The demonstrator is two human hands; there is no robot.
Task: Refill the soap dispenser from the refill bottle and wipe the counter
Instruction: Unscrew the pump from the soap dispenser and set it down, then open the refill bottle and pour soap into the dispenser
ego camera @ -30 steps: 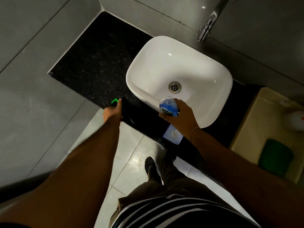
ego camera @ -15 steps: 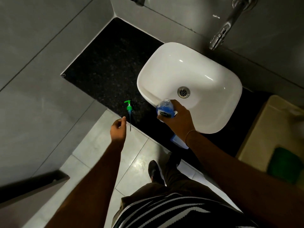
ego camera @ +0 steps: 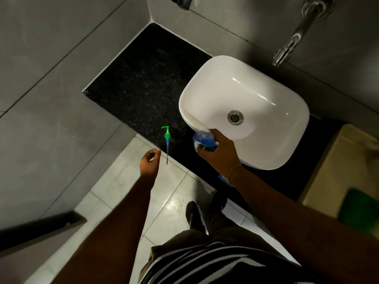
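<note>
My right hand (ego camera: pixel 220 153) grips a clear soap dispenser bottle (ego camera: pixel 202 140) with blue liquid and an open neck, held at the near rim of the white basin (ego camera: pixel 205 93). The green pump head (ego camera: pixel 167 138) with its long tube lies on the black counter (ego camera: pixel 143 87), its tube end sticking past the front edge. My left hand (ego camera: pixel 149 163) hangs just left of the tube, over the floor, fingers loosely curled and holding nothing. A pale blue-white object (ego camera: pixel 222 177) shows partly under my right wrist; what it is I cannot tell.
A chrome tap (ego camera: pixel 291 44) juts from the wall above the basin. At the right stands a beige bin (ego camera: pixel 336 160) with a green cloth (ego camera: pixel 359 208) inside. Grey tiled walls close in on the left and back. My shoe (ego camera: pixel 192 214) stands on the pale floor tiles.
My left hand set the green pump down on the counter edge, let go and drew back towards me. The right hand kept hold of the bottle.
</note>
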